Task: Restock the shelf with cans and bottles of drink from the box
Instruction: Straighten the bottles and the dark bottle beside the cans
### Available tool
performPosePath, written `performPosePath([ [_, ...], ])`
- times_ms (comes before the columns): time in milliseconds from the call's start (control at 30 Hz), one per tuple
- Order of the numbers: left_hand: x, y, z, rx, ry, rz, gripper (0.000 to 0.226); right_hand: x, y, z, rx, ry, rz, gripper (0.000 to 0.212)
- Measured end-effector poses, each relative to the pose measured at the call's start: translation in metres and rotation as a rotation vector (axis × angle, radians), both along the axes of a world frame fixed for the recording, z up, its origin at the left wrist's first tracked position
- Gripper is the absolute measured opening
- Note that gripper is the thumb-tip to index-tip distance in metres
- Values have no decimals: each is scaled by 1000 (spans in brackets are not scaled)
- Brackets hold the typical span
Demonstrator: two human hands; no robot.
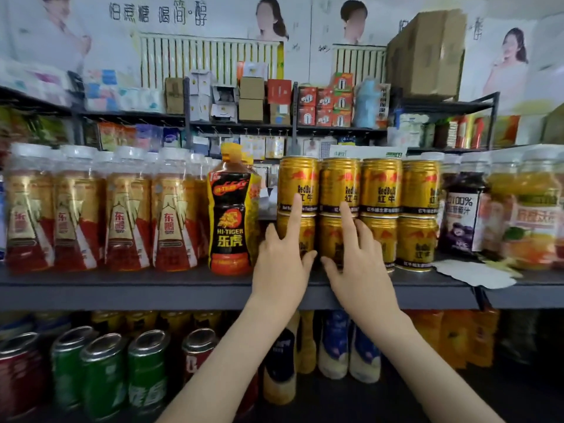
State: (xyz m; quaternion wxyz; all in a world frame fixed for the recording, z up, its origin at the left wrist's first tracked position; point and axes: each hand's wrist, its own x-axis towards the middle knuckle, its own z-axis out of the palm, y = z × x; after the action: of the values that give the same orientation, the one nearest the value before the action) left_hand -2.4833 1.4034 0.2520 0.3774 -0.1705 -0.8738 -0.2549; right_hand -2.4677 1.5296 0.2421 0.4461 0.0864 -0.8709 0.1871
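Gold Red Bull cans (380, 184) stand stacked two high on the grey shelf (122, 288), in a row of several. My left hand (282, 261) rests against the leftmost stack, its index finger stretched up onto the top can (297, 178). My right hand (358, 261) lies against the second stack (338, 181), index finger raised to the top can and the other fingers spread over the lower one. Neither hand grips a can. The box is out of view.
A black and orange Hi-Tiger bottle (230, 215) stands just left of my left hand, with gold and red bottles (122, 209) further left. Juice bottles (464, 215) and a loose paper (476, 271) sit to the right. Green cans (103, 370) fill the lower shelf.
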Motion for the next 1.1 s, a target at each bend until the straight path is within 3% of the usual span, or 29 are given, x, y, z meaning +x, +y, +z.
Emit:
performPosePath([
  [333, -5, -1, 6, 22, -86, -52, 98, -14, -23, 14, -105, -18, -236, 92],
  [800, 0, 7, 7, 47, -141, -34, 94, -17, -19, 8, -75, 17, -229, 90],
  [967, 6, 20, 1, -68, 43, 94, 92, -3, 22, 12, -41, 167, -242, 81],
  [1100, -4, 44, 1, -250, 264, 91, 102, -1, 54, 12, -66, -46, -169, 88],
])
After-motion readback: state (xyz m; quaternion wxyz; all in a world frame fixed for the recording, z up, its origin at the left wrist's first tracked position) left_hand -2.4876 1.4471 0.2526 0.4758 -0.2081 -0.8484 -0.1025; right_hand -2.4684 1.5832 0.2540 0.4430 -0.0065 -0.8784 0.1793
